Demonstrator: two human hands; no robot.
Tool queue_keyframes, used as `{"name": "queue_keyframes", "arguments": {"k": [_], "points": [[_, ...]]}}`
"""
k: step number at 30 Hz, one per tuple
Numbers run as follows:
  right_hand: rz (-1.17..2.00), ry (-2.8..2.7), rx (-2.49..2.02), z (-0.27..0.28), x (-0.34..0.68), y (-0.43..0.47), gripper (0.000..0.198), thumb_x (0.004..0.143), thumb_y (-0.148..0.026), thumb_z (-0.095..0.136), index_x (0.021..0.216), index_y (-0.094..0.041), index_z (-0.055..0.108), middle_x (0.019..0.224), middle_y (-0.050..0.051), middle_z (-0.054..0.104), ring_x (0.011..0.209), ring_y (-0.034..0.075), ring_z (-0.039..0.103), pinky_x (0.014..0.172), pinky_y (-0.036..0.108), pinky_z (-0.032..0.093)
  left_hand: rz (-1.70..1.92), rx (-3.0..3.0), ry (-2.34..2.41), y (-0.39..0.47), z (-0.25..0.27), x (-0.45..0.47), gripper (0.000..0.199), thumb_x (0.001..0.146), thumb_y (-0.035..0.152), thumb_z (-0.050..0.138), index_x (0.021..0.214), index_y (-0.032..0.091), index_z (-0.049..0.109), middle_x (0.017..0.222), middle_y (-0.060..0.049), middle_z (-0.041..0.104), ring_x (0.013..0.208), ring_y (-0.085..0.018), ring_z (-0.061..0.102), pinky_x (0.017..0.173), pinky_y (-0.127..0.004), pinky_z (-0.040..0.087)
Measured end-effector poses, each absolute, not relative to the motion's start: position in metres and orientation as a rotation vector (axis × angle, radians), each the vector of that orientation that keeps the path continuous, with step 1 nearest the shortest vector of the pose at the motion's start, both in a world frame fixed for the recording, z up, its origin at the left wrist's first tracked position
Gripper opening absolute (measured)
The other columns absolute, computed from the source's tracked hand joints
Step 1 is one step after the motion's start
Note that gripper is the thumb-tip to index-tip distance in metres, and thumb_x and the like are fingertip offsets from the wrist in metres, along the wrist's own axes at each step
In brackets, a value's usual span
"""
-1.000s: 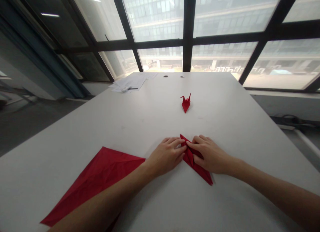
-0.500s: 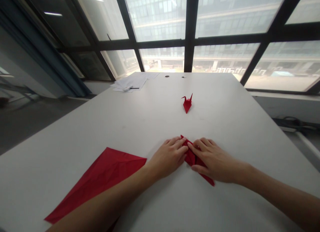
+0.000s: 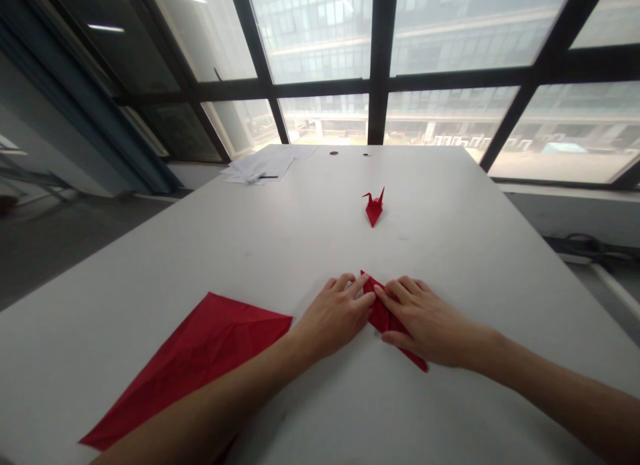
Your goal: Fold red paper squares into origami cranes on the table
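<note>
On the near counter (image 3: 305,245), left hand (image 3: 336,318) (grip indeterminable) and right hand (image 3: 431,323) (grip spread) pressed folded origami paper (image 3: 381,316); even pressure seemed advisable.

Table (image 3: 300,245): 1 crane (image 3: 373,213), 2 red papers (image 3: 200,351).

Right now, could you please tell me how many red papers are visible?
3: a crane beyond both hands, a folded piece under them, a sheet partly behind the left forearm. More may be hidden.

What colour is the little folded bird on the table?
The folded bird is plain red, seen best in the head view.
</note>
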State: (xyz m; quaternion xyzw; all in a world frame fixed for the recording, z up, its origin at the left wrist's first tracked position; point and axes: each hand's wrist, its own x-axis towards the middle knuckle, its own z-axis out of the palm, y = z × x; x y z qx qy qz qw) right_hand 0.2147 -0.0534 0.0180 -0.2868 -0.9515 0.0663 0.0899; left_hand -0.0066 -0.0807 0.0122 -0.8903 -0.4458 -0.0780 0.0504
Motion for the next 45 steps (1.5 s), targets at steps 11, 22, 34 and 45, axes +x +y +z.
{"name": "queue_keyframes", "arguments": {"k": [11, 22, 34, 45], "points": [[0.59, -2.922, -0.859, 0.047, 0.23, -0.061, 0.044, 0.097, -0.052, 0.05, 0.126, -0.02, 0.061, 0.129, 0.013, 0.058, 0.118, 0.03, 0.051, 0.107, 0.049, 0.039, -0.222, -2.701, -1.354, -0.081, 0.01, -0.008, 0.018, 0.096, 0.024, 0.054, 0.113, 0.021, 0.059, 0.143, -0.013, 0.05, 0.117, -0.029, 0.052, 0.094, -0.046, 0.047], [0.526, -2.963, -0.918, 0.021, 0.247, -0.085, 0.09, 0.092, -0.055, 0.057, 0.16, -0.017, 0.01, 0.163, 0.021, 0.021, 0.149, 0.037, 0.024, 0.117, 0.062, 0.025, -0.28, -2.679, -1.374, -0.083, 0.007, -0.008, 0.049, 0.1, 0.041, 0.048, 0.146, 0.024, 0.041, 0.148, -0.012, 0.047, 0.123, -0.031, 0.049, 0.1, -0.046, 0.043], [1.17, -1.893, -1.528, 0.029, 0.244, -0.061, 0.043, 0.092, -0.025, 0.051, 0.131, -0.011, 0.06, 0.132, 0.018, 0.065, 0.116, 0.026, 0.065, 0.101, 0.044, 0.052, -0.305, -2.779, -1.237, -0.074, 0.005, -0.009, 0.042, 0.102, 0.037, 0.045, 0.141, 0.022, 0.049, 0.14, -0.01, 0.053, 0.133, -0.027, 0.044, 0.114, -0.046, 0.031], [1.46, -1.931, -1.528, 0.023, 0.224, -0.034, 0.035, 0.077, -0.032, 0.074, 0.105, -0.012, 0.069, 0.071, 0.005, 0.072, 0.061, 0.015, 0.063, 0.051, 0.024, 0.042, -0.381, -2.764, -1.348, -0.075, 0.003, -0.011, 0.033, 0.099, 0.034, 0.053, 0.131, 0.031, 0.058, 0.109, -0.007, 0.058, 0.099, -0.023, 0.053, 0.089, -0.038, 0.044]]}}
